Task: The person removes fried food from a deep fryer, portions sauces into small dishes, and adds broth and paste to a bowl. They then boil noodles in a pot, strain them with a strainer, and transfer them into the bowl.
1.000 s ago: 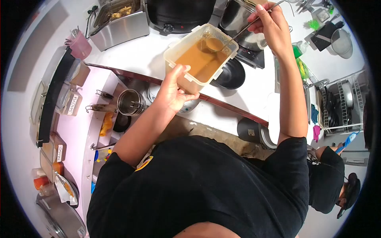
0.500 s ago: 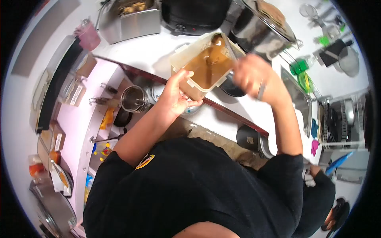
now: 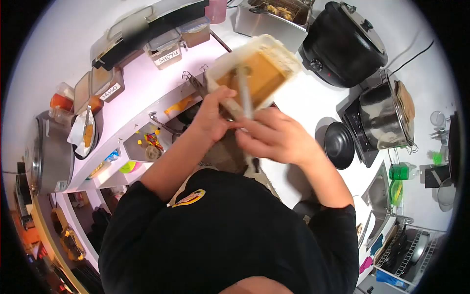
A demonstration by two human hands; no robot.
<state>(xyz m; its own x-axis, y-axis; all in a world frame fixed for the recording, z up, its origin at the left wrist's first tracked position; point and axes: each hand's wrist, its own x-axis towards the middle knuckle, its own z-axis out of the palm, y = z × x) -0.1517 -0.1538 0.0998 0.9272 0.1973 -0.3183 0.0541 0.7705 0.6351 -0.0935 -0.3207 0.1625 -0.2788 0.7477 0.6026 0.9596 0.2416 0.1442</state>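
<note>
A whitish rectangular plastic container (image 3: 212,77) with brown liquid (image 3: 264,73) in it is tilted over the counter. My left hand (image 3: 213,117) grips its near left side, the thumb over the rim. My right hand (image 3: 274,134) is closed around the handle of a ladle (image 3: 245,93), which slants down into the liquid. The ladle is blurred and its bowl is mostly under the surface. Pale residue coats the container's far inner wall.
A black bowl (image 3: 339,145) stands on the white counter to the right. Behind are a black cooker (image 3: 342,46), a steel pot (image 3: 382,117) and a metal fryer (image 3: 269,27). Labelled tubs (image 3: 164,55) line the pink shelf at left. A sink (image 3: 379,196) lies at right.
My view has turned to the left, so the counter items sit further right. The ladle has swung from the container's far right corner toward its near left side. My left hand keeps its grip.
</note>
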